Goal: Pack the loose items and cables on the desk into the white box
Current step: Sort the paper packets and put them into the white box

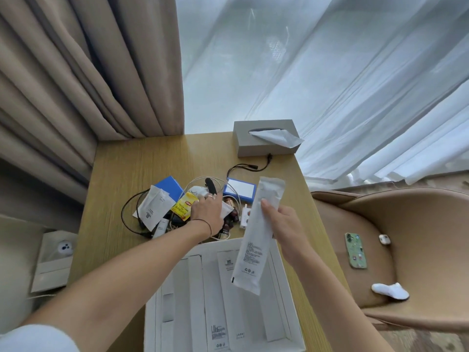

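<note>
Both hands are busy: our right hand [284,224] pinches a long white sachet [256,237], its long axis running away from us and its lower end hanging over the white box [286,301] just below. Our left hand [208,217] reaches into the pile beyond the box, fingers closed on a small white packet [226,209] beside a yellow Lipton tea bag [184,205] and tangled cables [127,217] on the desk [127,168].

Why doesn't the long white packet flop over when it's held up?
The long white packet probably has something stiff inside, since it stays straight though the right hand pinches only its middle. It looks light: a thumb and fingers carry it above the white box. Its smooth wrapper may be a bit slippery.
</note>
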